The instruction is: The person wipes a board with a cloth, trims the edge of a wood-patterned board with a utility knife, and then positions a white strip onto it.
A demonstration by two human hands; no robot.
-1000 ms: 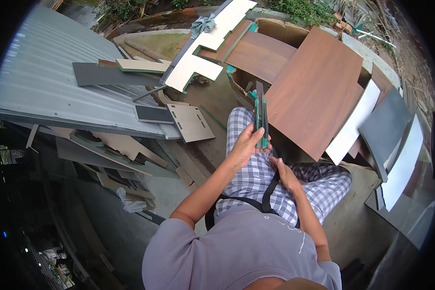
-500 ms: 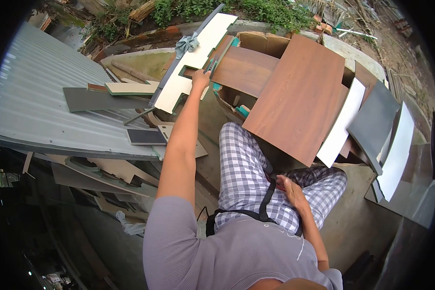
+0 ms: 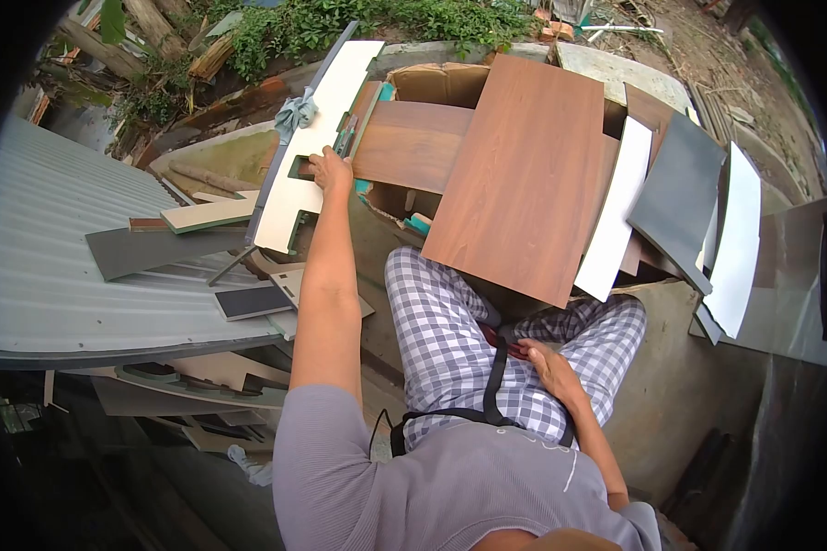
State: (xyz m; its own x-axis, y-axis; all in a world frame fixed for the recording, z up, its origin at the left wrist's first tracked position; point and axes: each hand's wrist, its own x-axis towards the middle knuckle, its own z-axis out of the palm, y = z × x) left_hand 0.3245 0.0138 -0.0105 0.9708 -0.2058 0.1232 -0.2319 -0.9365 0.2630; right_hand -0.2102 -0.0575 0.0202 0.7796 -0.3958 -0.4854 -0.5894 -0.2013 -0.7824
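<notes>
A long cream board [image 3: 289, 197] with square cutouts and a dark edge lies slanting across the pile at the left. My left hand [image 3: 332, 171] is closed on its right edge, fingers bent over the rim of a cutout. Just above that hand, a narrow dark and teal piece [image 3: 345, 136] lies along the edge. A crumpled blue-grey cloth [image 3: 296, 115] rests on the board's far side. In my lap, my right hand [image 3: 558, 375] has its fingertips curled at the end of a dark red object [image 3: 510, 348], which is partly hidden.
A large brown wood-look panel [image 3: 519, 179] lies over a torn cardboard box [image 3: 441, 84] ahead of my knees. White [image 3: 620, 211] and dark grey panels [image 3: 675, 184] lean at the right. Corrugated metal sheeting [image 3: 64, 248] with board offcuts spans the left.
The view has turned, so the scene sits further left and lower. My left hand's fingers now reach further over the cutout. My right hand stays in the lap.
</notes>
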